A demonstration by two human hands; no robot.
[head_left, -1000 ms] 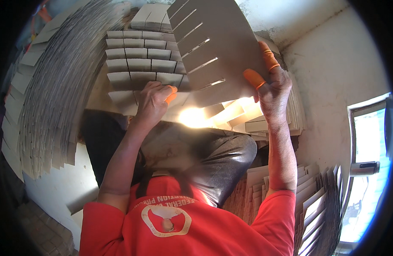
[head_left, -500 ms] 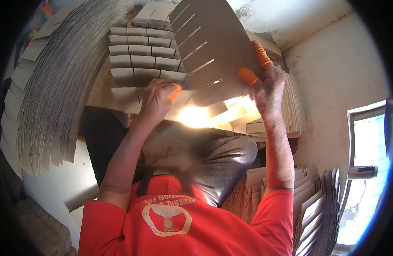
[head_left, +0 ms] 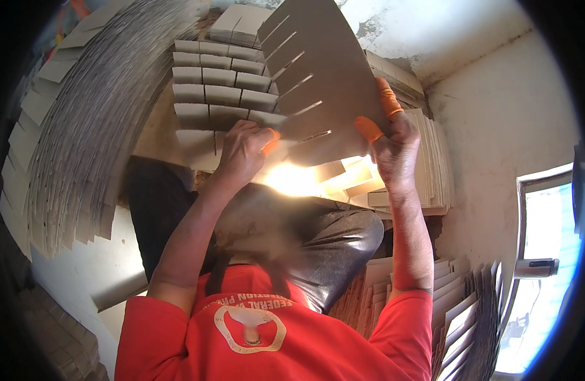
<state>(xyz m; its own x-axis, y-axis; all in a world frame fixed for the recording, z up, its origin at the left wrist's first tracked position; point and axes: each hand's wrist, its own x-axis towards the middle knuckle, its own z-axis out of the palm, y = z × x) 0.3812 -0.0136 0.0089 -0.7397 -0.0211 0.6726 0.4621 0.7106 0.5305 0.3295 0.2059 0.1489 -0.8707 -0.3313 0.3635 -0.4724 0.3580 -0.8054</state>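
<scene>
The right hand [head_left: 397, 151] pinches the sheet [head_left: 330, 76], tilted at the strips' [head_left: 224, 95] right ends, while the left hand [head_left: 243, 152] curls, its hold unclear; uneven pressure could crease the slots.

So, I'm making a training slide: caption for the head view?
Right hand, in orange finger cots, holds up a slotted cardboard sheet; the left hand is near rows of cardboard partitions.
</scene>
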